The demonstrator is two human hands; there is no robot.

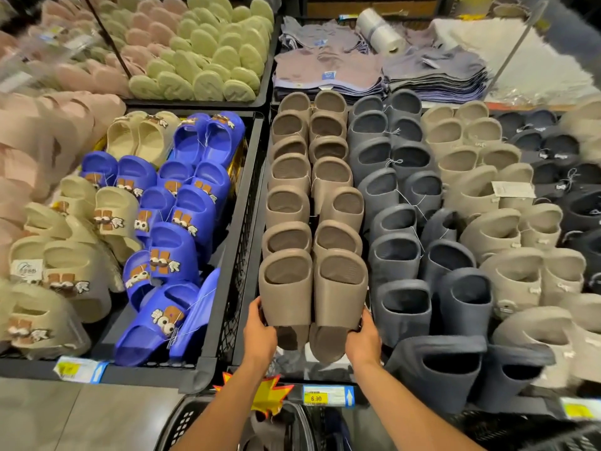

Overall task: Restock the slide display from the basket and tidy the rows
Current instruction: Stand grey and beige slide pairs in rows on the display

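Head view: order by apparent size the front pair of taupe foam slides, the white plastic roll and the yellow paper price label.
1. front pair of taupe foam slides, nearest the camera
2. white plastic roll, farther back
3. yellow paper price label

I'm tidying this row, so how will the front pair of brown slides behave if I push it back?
Probably light and stiff: the front pair of brown slides looks thick and moulded, undeformed between the left hand and right hand. Standing on end, it may tip if released.

Bright, even light — blurred, warped edges
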